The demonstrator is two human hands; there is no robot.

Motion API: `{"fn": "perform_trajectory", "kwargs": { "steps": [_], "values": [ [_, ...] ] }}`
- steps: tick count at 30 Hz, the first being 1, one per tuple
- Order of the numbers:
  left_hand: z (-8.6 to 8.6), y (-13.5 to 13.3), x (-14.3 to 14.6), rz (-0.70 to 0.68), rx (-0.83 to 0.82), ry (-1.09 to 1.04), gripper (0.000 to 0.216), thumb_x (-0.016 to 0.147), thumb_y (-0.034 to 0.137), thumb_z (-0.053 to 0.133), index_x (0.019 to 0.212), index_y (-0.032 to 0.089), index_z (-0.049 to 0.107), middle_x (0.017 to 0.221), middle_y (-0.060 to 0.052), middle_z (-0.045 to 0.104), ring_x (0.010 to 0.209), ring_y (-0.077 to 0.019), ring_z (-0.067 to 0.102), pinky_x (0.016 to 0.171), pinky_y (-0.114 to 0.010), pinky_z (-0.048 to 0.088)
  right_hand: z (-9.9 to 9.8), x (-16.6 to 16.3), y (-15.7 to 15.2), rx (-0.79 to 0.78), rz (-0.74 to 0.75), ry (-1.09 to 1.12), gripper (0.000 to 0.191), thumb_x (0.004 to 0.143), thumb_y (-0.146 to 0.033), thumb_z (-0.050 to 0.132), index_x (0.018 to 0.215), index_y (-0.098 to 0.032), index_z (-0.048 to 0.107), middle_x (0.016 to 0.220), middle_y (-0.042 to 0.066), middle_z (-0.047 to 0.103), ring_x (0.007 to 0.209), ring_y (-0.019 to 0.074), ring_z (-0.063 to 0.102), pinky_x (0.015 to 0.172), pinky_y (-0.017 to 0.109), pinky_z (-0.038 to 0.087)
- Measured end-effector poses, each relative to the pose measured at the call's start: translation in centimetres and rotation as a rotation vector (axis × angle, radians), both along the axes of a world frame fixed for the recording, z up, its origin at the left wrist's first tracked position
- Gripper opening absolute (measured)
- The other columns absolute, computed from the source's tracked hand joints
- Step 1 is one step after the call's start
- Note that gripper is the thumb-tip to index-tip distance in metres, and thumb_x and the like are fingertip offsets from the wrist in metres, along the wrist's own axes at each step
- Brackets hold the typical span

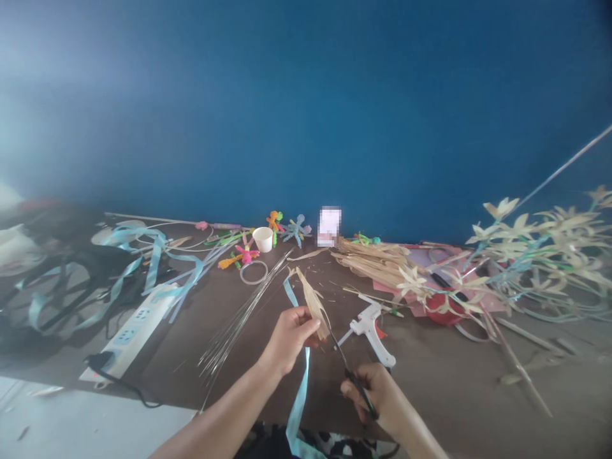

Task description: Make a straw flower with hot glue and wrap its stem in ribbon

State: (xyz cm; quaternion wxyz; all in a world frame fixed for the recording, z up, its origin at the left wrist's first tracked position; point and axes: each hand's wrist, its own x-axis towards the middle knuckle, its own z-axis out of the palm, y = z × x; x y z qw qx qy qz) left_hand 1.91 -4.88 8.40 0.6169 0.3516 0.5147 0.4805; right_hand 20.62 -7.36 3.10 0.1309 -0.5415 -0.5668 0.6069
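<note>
My left hand (287,339) is closed around the lower end of a dry tan leaf strip (312,299), which points up and away from me. My right hand (377,395) grips black-handled scissors (351,376). Their blades reach up to the base of the strip by my left fingers. A light blue ribbon (299,395) runs under my left hand toward my lap. A white glue gun (371,330) lies on the brown table (430,357) just beyond my right hand.
A bundle of thin wires (243,312) lies left of my hands. A white power strip (136,331) and blue ribbons (157,268) are further left. A pile of dry leaf strips (373,261), leaf flowers (526,255), a white cup (262,238) and a blue wall (306,115) stand behind.
</note>
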Motion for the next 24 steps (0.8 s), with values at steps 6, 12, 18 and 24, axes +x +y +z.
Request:
{"fn": "perform_trajectory", "kwargs": {
  "steps": [6, 12, 18, 24],
  "values": [
    [-0.20, 0.01, -0.03, -0.010, 0.013, 0.007, 0.014, 0.069, 0.024, 0.057, 0.073, 0.011, 0.059, 0.060, -0.004, 0.062, 0.054, -0.0121, 0.057, 0.047, -0.019, 0.041, 0.32, -0.15, 0.26, -0.008, 0.008, -0.049, 0.035, 0.065, -0.047, 0.059, 0.055, -0.014, 0.050, 0.032, -0.006, 0.044, 0.030, 0.0045, 0.034, 0.035, 0.017, 0.021],
    [-0.45, 0.17, 0.16, -0.031, 0.029, 0.032, 0.013, 0.071, 0.024, 0.055, 0.074, 0.011, 0.058, 0.060, -0.004, 0.061, 0.055, -0.0137, 0.059, 0.048, -0.020, 0.041, 0.50, -0.10, 0.30, 0.023, 0.003, -0.015, 0.038, 0.066, -0.049, 0.058, 0.053, -0.014, 0.050, 0.033, -0.005, 0.045, 0.031, 0.0048, 0.034, 0.036, 0.018, 0.022],
    [-0.63, 0.18, 0.26, -0.027, 0.030, 0.028, 0.013, 0.071, 0.024, 0.055, 0.074, 0.012, 0.058, 0.060, -0.003, 0.061, 0.055, -0.0142, 0.059, 0.048, -0.021, 0.042, -0.22, 0.14, 0.17, 0.047, -0.007, 0.021, 0.038, 0.067, -0.049, 0.056, 0.055, -0.014, 0.050, 0.033, -0.005, 0.045, 0.031, 0.0050, 0.034, 0.036, 0.018, 0.023],
    [-0.47, 0.10, 0.29, -0.033, 0.031, 0.047, 0.013, 0.070, 0.023, 0.055, 0.073, 0.011, 0.059, 0.059, -0.004, 0.061, 0.055, -0.0140, 0.058, 0.049, -0.022, 0.043, 0.37, 0.20, 0.23, 0.079, 0.024, 0.082, 0.041, 0.068, -0.053, 0.053, 0.056, -0.014, 0.050, 0.034, -0.004, 0.045, 0.031, 0.0052, 0.035, 0.036, 0.018, 0.023]
  ]
}}
